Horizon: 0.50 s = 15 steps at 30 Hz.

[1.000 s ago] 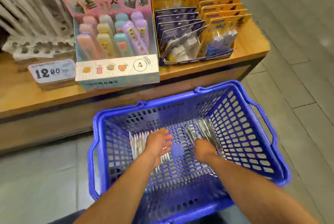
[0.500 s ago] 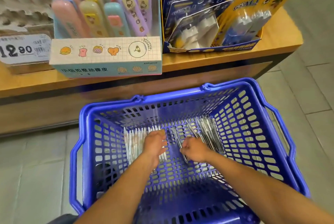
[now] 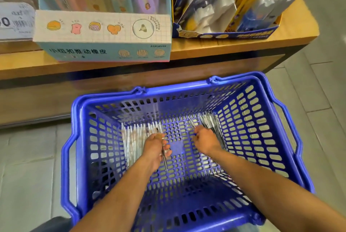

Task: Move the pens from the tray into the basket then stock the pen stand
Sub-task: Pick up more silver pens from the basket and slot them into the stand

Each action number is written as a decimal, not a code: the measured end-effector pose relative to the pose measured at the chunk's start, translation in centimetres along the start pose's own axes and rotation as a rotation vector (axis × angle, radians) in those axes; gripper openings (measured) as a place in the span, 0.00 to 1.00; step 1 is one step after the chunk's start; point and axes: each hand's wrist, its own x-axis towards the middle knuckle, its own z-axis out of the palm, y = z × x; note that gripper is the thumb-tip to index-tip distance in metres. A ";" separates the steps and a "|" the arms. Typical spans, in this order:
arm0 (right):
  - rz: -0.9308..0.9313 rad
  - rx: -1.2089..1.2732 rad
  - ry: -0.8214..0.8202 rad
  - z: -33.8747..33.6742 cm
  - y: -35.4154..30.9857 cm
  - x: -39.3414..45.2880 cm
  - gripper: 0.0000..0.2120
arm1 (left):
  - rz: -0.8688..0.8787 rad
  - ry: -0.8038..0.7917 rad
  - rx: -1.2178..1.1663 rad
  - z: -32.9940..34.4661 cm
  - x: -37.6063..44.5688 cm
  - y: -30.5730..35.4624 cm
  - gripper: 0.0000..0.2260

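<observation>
— So, what is sitting widest across the view?
— A wooden table (image 3: 243, 46) is running along the top, and it is carrying a pastel display box (image 3: 103, 35) of cartoon-printed cases toward its left part and a blue and yellow box of carded packs (image 3: 224, 16) near its right corner. A price label (image 3: 16, 20) is standing at the far left edge.
— And below the table?
— A blue basket (image 3: 262, 128) with slotted walls is resting on the grey tiled floor (image 3: 28, 166), just beside the table's front.
— Where are the pens lying?
— Inside the basket, on its bottom. A pale bundle of pens (image 3: 133, 138) is lying by the left wall, and a darker bundle (image 3: 210, 121) is lying by the right wall.
— What are the hands doing?
— Both are reaching down into the basket. The left hand (image 3: 154, 147) is curling its grip around a single pen (image 3: 164, 158), clamped on it beside the pale bundle. The right hand (image 3: 205, 141) is resting on the darker bundle with fingers bent; whether its grip is clamped on any pen, I cannot tell.
</observation>
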 end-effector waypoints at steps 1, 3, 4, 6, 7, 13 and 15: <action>0.039 -0.078 0.025 0.2 0.2 0.3 0.14 | -0.004 0.005 -0.003 -0.1 0.1 -0.1 0.08; 0.081 -0.195 0.039 0.8 0.3 0.6 0.17 | -0.005 0.015 -0.004 -0.2 0.2 -0.2 0.08; 0.094 -0.244 0.045 1.1 0.3 0.8 0.17 | -0.006 0.021 -0.008 -0.2 0.3 -0.3 0.09; 0.118 -0.328 0.043 1.4 0.2 1.2 0.17 | -0.011 0.032 -0.018 -0.1 0.5 -0.4 0.09; 0.127 -0.354 0.035 1.5 0.1 1.3 0.16 | -0.014 0.034 -0.021 -0.1 0.5 -0.5 0.09; 0.025 -0.119 -0.084 1.8 -0.2 1.0 0.06 | 0.000 0.037 -0.020 -0.2 0.5 -0.3 0.06; -0.072 0.103 -0.234 1.7 -0.7 0.2 0.05 | 0.009 0.049 -0.009 -0.1 0.6 -0.3 0.05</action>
